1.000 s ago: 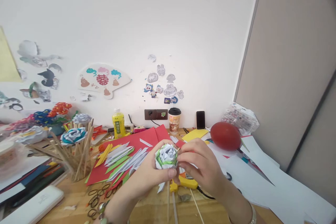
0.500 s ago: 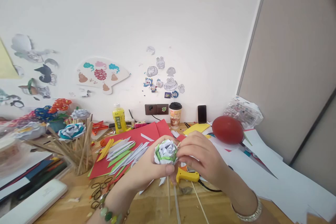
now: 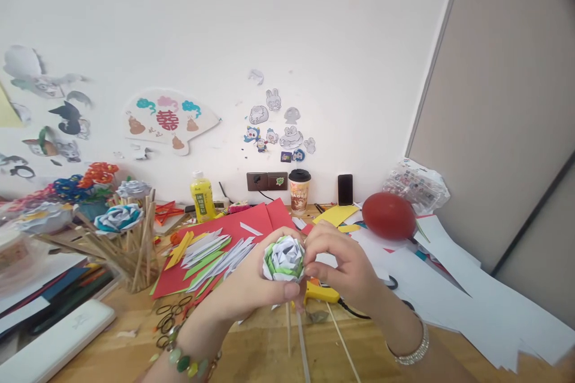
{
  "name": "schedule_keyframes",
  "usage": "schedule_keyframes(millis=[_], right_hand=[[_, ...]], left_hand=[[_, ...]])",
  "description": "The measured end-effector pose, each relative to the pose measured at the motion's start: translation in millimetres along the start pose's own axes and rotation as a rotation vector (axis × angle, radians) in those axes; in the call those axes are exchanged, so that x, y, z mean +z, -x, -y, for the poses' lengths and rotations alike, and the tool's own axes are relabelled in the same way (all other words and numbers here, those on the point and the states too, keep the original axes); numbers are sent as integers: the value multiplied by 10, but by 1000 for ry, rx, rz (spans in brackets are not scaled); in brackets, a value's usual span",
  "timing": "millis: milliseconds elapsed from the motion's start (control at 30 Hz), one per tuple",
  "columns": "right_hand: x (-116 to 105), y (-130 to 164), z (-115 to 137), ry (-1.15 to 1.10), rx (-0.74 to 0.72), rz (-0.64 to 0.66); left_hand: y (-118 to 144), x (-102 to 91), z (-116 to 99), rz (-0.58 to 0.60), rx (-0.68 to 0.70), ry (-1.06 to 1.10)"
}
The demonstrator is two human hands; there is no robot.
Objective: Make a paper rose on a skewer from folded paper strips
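Left hand: your left hand (image 3: 251, 287) cupped the paper flower (image 3: 284, 258) from below and the left, thumb pressed under its lower edge; grip closed on the flower.
Right hand: your right hand (image 3: 345, 269) sat on the flower's right side, fingertips (image 3: 312, 245) pinched at its upper right rim; grip narrow, touching the petals.
Flower: white folded petals with green outer layers, roughly upright, held above the tabletop (image 3: 251, 359) near the middle of its front edge, not resting on it.
Below hands: thin wooden sticks (image 3: 300, 341) lay on the tabletop under the flower, pointing toward the front edge; yellow glue gun (image 3: 321, 293) just behind them, partly hidden by your right hand.
Left of hands: red paper sheet (image 3: 233, 230) with a fan of white, green and yellow paper strips (image 3: 211, 254) on it; rubber bands (image 3: 168, 320) near the front, beside your left wrist.
Left edge: bundle of sticks holding finished paper flowers (image 3: 119, 218); white flat box (image 3: 54, 344) at the front left corner.
Back edge: yellow bottle (image 3: 202, 197), lidded cup (image 3: 299, 190), phone (image 3: 345, 189) leaning on the wall.
Right side: red balloon (image 3: 389, 215) on white paper sheets (image 3: 449, 287), well apart from the flower.
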State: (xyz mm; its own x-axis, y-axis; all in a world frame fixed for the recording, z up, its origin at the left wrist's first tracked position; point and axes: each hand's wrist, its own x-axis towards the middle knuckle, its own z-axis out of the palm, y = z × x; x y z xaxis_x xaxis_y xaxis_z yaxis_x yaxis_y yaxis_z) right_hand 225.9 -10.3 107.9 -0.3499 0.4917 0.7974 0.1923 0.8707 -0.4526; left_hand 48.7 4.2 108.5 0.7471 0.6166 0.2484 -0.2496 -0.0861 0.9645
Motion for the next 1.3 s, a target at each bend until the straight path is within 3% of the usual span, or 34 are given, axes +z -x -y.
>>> schedule_keyframes(millis=[167,400,633,933,1300], right_hand=[[-11,8,-3,46,-78,-15],[57,37,-62,-238,142,-42],[194,100,-181,-379,195,-118],[235,119,-200,-719,303,-88],[157,81,-133,-675,368,-53]], left_hand=[[-5,3,-17,-6,0,-3],[-6,10,-10,-5,-5,9],[-7,-17,19,-11,-11,10],[-2,65,-39,-77,15,61],[-7,59,-38,-101,-15,65]])
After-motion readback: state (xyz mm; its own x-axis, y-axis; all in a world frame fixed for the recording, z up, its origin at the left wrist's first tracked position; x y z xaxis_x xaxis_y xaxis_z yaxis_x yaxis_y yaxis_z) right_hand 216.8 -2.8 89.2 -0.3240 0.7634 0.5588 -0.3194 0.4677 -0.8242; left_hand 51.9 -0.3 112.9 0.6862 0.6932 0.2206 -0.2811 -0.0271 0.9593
